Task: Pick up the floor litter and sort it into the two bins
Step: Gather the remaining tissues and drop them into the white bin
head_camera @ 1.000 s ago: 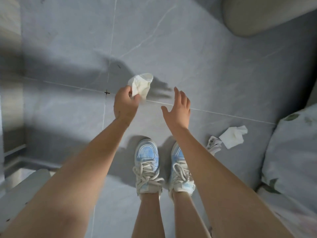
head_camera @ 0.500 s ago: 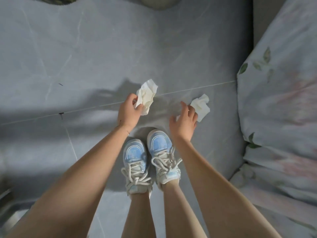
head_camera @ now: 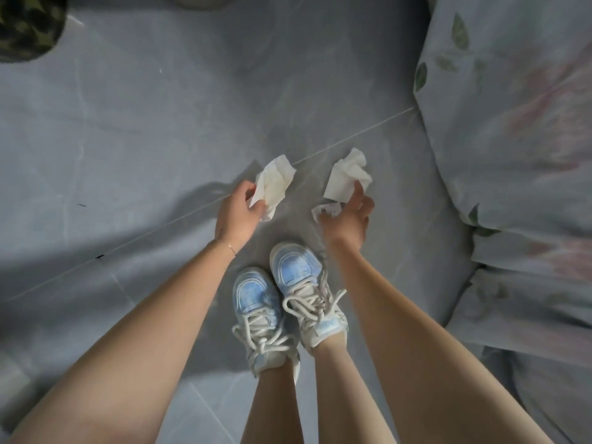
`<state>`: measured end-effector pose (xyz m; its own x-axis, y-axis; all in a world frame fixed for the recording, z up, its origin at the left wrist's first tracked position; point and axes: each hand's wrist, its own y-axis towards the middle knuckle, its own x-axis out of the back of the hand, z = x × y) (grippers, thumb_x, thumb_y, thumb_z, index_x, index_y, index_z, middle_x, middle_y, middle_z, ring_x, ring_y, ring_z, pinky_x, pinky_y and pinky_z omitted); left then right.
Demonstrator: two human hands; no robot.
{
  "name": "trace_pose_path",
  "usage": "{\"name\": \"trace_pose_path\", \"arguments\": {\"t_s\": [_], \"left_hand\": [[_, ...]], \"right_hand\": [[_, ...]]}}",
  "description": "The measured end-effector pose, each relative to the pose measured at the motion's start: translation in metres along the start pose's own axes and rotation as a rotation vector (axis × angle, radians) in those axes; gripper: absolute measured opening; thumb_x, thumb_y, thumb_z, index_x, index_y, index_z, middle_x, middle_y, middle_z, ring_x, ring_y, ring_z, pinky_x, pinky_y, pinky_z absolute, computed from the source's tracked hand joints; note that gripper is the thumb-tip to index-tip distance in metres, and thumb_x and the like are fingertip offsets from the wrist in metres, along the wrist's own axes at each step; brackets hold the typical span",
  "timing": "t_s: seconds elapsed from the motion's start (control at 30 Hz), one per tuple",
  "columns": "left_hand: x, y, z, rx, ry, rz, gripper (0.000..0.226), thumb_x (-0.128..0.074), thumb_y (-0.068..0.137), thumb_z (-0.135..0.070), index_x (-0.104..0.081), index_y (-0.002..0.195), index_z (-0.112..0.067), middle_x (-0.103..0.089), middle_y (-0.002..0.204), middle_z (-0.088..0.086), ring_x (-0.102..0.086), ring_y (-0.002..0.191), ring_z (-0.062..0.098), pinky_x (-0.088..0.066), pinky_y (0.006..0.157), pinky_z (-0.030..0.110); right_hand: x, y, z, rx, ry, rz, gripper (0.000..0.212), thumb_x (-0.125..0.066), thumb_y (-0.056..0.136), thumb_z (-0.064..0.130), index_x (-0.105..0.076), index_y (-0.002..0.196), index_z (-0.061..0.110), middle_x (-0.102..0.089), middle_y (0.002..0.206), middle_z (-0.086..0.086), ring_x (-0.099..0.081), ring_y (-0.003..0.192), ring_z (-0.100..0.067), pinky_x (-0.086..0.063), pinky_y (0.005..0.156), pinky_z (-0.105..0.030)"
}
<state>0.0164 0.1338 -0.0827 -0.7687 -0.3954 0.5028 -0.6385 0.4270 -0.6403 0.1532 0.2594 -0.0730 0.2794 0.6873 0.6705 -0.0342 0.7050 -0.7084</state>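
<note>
Left hand (head_camera: pixel 238 216): clenched on a crumpled white tissue (head_camera: pixel 274 185), pinched between thumb and fingers and held clear of the grey tiled floor (head_camera: pixel 144 129). Right hand (head_camera: pixel 349 219): spread and unclenched, reaching down onto a second crumpled tissue (head_camera: pixel 347 176), which lies on the floor just left of the floral bedding (head_camera: pixel 512 155). Its fingertips touch or overlap the near edge of that tissue; no grasp is closed. A small printed paper scrap (head_camera: pixel 326 210) lies under the thumb side of the same hand, just beyond the blue-and-white sneakers (head_camera: pixel 282 302). No bin is in view.

Step in hand, as judged: gathering the second tissue. To do it well, the right fingers should rake the tissue in against the palm and close fully, since crumpled paper is light and slides on smooth tile. The scrap sits close enough to be taken in the same closure; if missed, it needs its own pinch, and thin flat paper is hard to lift from tile. The left grip must not slacken meanwhile.

Compared with half a second ago: the right hand has come lower and further over the second tissue, the scrap is now visible beside it, and the view has shifted slightly toward the bedding. The left hand keeps the same hold on its tissue.
</note>
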Motion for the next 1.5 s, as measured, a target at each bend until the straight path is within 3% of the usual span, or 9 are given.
{"name": "trace_pose_path", "arguments": {"t_s": [0.2, 0.43, 0.57, 0.63, 0.77, 0.87, 1.07, 1.23, 1.5], "left_hand": [[-0.005, 0.01, -0.001, -0.008, -0.024, 0.015, 0.014, -0.062, 0.084, -0.006, -0.052, 0.088, -0.016, -0.063, 0.086, 0.004, -0.054, 0.076, 0.021, -0.036, 0.065, 0.028], [-0.003, 0.015, -0.014, 0.055, -0.125, -0.018, 0.01, -0.06, 0.083, -0.007, -0.053, 0.085, -0.014, -0.062, 0.082, 0.003, -0.054, 0.073, 0.019, -0.04, 0.064, 0.028], [0.013, 0.005, -0.031, 0.043, -0.161, -0.079, 0.005, -0.057, 0.087, -0.005, -0.06, 0.09, -0.006, -0.059, 0.083, 0.004, -0.05, 0.074, 0.017, -0.036, 0.057, 0.01], [0.025, -0.003, -0.04, 0.075, -0.215, -0.093, 0.008, -0.056, 0.085, -0.011, -0.061, 0.087, -0.004, -0.057, 0.079, 0.003, -0.048, 0.073, 0.016, -0.037, 0.058, 0.012], [0.06, -0.023, -0.063, 0.179, -0.347, -0.14, 0.009, -0.054, 0.074, -0.023, -0.058, 0.071, -0.015, -0.055, 0.073, 0.003, -0.049, 0.07, 0.017, -0.044, 0.063, 0.037], [0.092, -0.037, -0.089, 0.233, -0.398, -0.199, 0.016, -0.058, 0.074, -0.026, -0.06, 0.083, -0.013, -0.06, 0.081, 0.005, -0.055, 0.075, 0.019, -0.053, 0.072, 0.05], [0.151, -0.061, -0.158, 0.287, -0.435, -0.272, 0.011, -0.057, 0.081, -0.02, -0.048, 0.081, -0.025, -0.056, 0.081, -0.004, -0.058, 0.081, 0.02, -0.053, 0.083, 0.053], [0.219, -0.086, -0.245, 0.331, -0.505, -0.309, 0.009, -0.059, 0.089, -0.016, -0.05, 0.091, -0.015, -0.058, 0.088, 0.001, -0.057, 0.084, 0.019, -0.053, 0.086, 0.048], [0.298, -0.074, -0.313, 0.284, -0.656, -0.206, 0.017, -0.067, 0.08, -0.012, -0.051, 0.079, -0.017, -0.056, 0.084, 0.007, -0.055, 0.074, 0.017, -0.048, 0.065, 0.03]], "right_hand": [[-0.002, 0.024, 0.002, 0.03, 0.009, -0.074, 0.045, -0.06, 0.088, 0.022, -0.041, 0.13, 0.019, -0.042, 0.127, -0.009, -0.053, 0.111, -0.033, -0.047, 0.082, -0.041], [0.006, 0.03, 0.011, 0.046, 0.022, -0.014, 0.029, -0.054, 0.089, 0.018, -0.057, 0.118, 0.016, -0.053, 0.12, -0.011, -0.058, 0.107, -0.032, -0.049, 0.085, -0.037], [0.018, 0.012, 0.038, 0.031, 0.145, 0.036, 0.021, -0.057, 0.087, 0.015, -0.066, 0.106, 0.013, -0.068, 0.105, -0.009, -0.065, 0.092, -0.026, -0.042, 0.068, -0.026], [0.028, -0.003, 0.058, 0.046, 0.164, 0.068, 0.017, -0.055, 0.088, 0.014, -0.069, 0.098, 0.011, -0.071, 0.096, -0.008, -0.066, 0.084, -0.025, -0.041, 0.063, -0.025], [0.051, -0.032, 0.099, 0.093, 0.15, 0.08, 0.018, -0.057, 0.086, 0.011, -0.074, 0.092, 0.009, -0.074, 0.093, -0.013, -0.068, 0.088, -0.031, -0.05, 0.071, -0.033], [0.071, -0.05, 0.135, 0.091, 0.231, 0.074, 0.017, -0.06, 0.084, 0.009, -0.074, 0.093, 0.008, -0.074, 0.095, -0.014, -0.068, 0.093, -0.031, -0.054, 0.082, -0.038], [0.13, -0.092, 0.199, 0.098, 0.261, 0.074, 0.014, -0.059, 0.086, 0.015, -0.072, 0.089, 0.013, -0.072, 0.091, -0.008, -0.063, 0.082, -0.024, -0.041, 0.068, -0.023], [0.199, -0.145, 0.267, 0.116, 0.304, 0.089, 0.016, -0.057, 0.087, 0.015, -0.066, 0.074, 0.016, -0.066, 0.075, -0.007, -0.057, 0.07, -0.023, -0.044, 0.064, -0.029], [0.238, -0.173, 0.375, 0.083, 0.469, 0.087, 0.008, -0.063, 0.088, 0.016, -0.071, 0.088, 0.015, -0.065, 0.077, 0.002, -0.062, 0.075, -0.015, -0.05, 0.07, -0.026]]}}
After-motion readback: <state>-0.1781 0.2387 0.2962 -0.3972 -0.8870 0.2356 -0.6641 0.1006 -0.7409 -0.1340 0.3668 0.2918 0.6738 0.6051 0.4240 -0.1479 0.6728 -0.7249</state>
